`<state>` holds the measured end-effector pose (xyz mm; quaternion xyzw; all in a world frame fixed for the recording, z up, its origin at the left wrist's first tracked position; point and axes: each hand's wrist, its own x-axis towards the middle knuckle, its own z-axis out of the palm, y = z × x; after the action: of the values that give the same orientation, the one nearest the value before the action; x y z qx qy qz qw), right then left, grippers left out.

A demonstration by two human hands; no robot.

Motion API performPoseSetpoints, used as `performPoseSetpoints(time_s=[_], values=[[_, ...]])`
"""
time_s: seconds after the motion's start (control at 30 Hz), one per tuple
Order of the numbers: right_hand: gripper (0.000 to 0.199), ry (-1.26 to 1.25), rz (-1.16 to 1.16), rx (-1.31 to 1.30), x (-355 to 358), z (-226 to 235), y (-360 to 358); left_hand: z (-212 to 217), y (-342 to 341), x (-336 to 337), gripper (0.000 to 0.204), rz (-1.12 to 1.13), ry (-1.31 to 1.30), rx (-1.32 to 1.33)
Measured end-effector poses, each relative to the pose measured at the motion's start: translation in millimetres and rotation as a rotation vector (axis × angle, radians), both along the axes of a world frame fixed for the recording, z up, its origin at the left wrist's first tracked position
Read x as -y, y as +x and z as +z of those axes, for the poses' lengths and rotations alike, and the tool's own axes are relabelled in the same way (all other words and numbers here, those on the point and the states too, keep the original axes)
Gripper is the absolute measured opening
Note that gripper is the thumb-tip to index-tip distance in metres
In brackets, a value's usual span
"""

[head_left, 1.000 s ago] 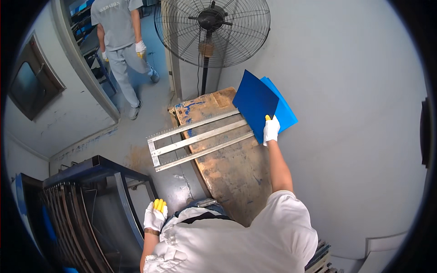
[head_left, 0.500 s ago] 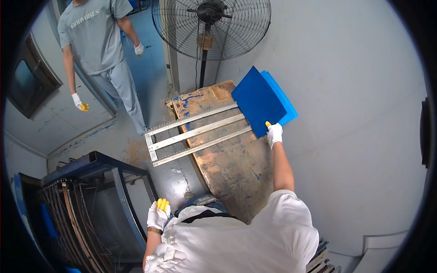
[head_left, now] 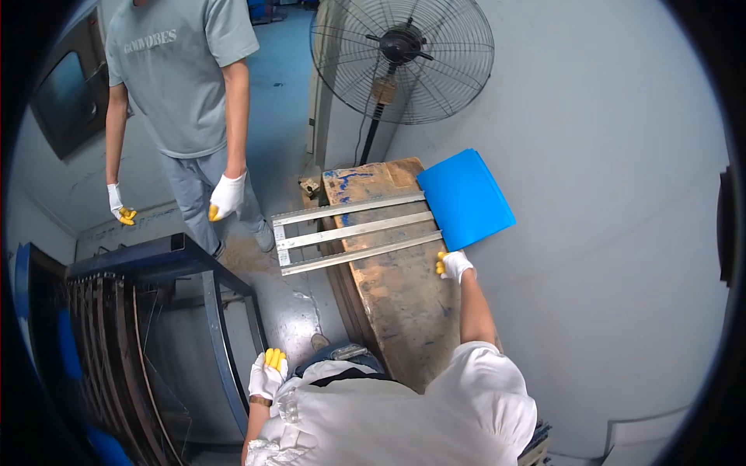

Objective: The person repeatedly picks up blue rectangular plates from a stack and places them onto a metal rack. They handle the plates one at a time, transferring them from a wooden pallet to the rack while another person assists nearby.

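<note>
Bright blue flat sheets [head_left: 468, 200] lie in a nearly even stack on the far right end of the wooden table, against the metal rail frame. My right hand [head_left: 456, 266], in a white glove with yellow fingertips, is just below the stack's near corner. Its fingers are loosely bent and slightly apart, and I see nothing in them. At my left hip hangs my left hand [head_left: 268, 374], gloved the same way. Its fingers point forward, loosely extended, with nothing visible in them. The metal frame [head_left: 353, 227] has three pale bars and overhangs the table's left edge.
A worn, paint-stained wooden table [head_left: 400, 311] stands before me. Behind it is a black pedestal fan [head_left: 401, 46]. A dark metal rack [head_left: 221, 349] stands at the left. A person in grey [head_left: 175, 85] with white-and-yellow gloves is beyond it. A pale wall [head_left: 606, 194] bounds the right.
My right hand has let go of the darker-looking upper sheet and moved slightly nearer me. The sheets now line up and look bright blue. The other person has come closer.
</note>
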<state>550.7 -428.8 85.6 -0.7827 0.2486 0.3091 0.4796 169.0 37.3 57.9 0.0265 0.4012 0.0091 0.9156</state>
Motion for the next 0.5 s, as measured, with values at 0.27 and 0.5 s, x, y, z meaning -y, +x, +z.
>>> performPoseSetpoints(time_s=[0.27, 0.5], values=[[0.015, 0.485, 0.439, -0.171, -244, 5, -116, -18, -103, -37, 0.021, 0.175, 0.049, 0.037], [0.026, 0.501, 1.262, -0.367, -488, 4, -323, -10, -221, -47, 0.024, 0.485, 0.18, 0.073]])
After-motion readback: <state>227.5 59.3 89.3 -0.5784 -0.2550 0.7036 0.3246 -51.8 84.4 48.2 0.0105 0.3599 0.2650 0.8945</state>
